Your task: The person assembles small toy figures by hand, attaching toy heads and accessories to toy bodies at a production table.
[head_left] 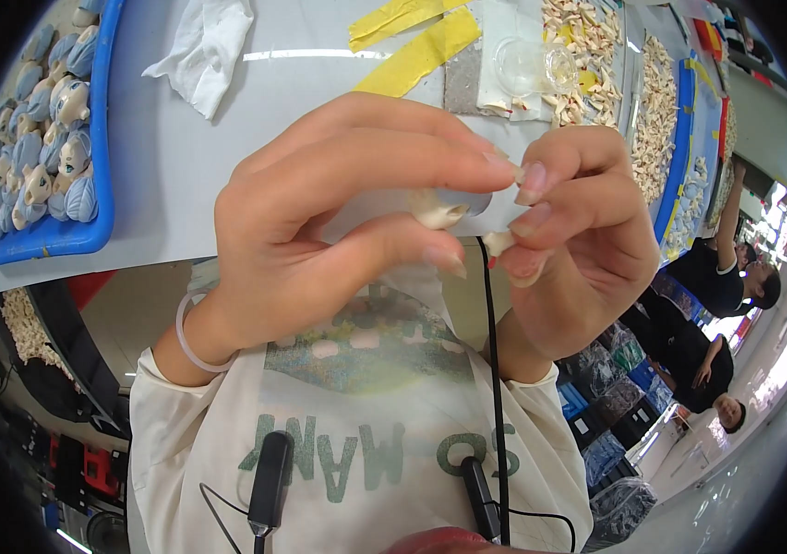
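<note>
Above the near edge of the table, my left hand (306,198) curls its fingers and thumb around a small cream-and-pale-blue piece (432,212). It resembles the doll heads in the tray, but the fingers hide much of it. My right hand (596,217) is closed in a pinch, close to the left fingertips. Between its thumb and fingers sits a tiny cream part (498,244) with a red tip. Another pale speck shows where the left and right fingertips meet; its kind is too small to make out.
On the left stands a blue tray (107,138) of doll heads with light blue hair. A white cloth (204,55), yellow tape (430,55) and a clear round dish (522,66) lie beyond my hands. Small cream parts (656,111) are heaped at right. Other people are farther right.
</note>
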A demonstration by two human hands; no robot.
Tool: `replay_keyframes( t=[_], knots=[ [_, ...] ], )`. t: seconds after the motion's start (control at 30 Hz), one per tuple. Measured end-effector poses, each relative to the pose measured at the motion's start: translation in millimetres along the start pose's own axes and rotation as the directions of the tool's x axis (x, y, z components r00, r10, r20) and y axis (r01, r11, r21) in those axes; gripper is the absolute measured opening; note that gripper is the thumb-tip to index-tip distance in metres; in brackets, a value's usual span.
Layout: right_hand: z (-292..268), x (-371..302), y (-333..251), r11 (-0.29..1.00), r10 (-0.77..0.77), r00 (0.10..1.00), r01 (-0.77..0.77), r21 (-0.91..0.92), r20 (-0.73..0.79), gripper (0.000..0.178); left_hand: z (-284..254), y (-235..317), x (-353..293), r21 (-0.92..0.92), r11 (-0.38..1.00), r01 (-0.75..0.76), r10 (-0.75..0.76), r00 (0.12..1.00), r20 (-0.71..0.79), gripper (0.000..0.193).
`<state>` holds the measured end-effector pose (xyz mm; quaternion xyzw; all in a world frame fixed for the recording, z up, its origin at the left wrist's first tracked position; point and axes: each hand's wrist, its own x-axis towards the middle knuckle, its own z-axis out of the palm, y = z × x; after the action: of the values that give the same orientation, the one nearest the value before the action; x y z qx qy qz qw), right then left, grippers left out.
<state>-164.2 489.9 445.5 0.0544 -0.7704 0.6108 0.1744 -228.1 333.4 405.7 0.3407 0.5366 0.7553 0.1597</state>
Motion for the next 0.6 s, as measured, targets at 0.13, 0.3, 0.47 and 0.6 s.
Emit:
replay_keyframes(
  t=[0.13, 0.3, 0.47, 0.6],
  knots=[
    [6.0, -1.1, -1.6, 0.998, 0.032, 0.998, -0.034, -0.047, -0.046, 0.020, 7.0, 11.1, -2.7, -0.024, 0.989, 0.149, -0.151, 0.983, -0.105, 0.036],
    [6.9, -2.3, -3.5, 0.977, 0.006, 0.999, -0.014, -0.213, -0.040, 0.016, 4.3, 10.3, -4.4, 0.130, 0.990, 0.062, -0.053, 0.996, -0.069, 0.035],
    [12.4, -2.4, -4.2, 0.951, -0.084, 0.996, 0.071, -0.303, -0.031, 0.014, 4.8, 3.9, -6.9, 0.185, 0.980, -0.077, 0.091, 0.994, -0.064, 0.034],
    [6.8, -4.3, 2.0, 0.959, -0.074, 0.997, 0.074, -0.274, 0.009, 0.015, 6.5, 2.4, -7.0, 0.276, 0.953, -0.122, 0.145, 0.987, -0.064, 0.035]
  ],
)
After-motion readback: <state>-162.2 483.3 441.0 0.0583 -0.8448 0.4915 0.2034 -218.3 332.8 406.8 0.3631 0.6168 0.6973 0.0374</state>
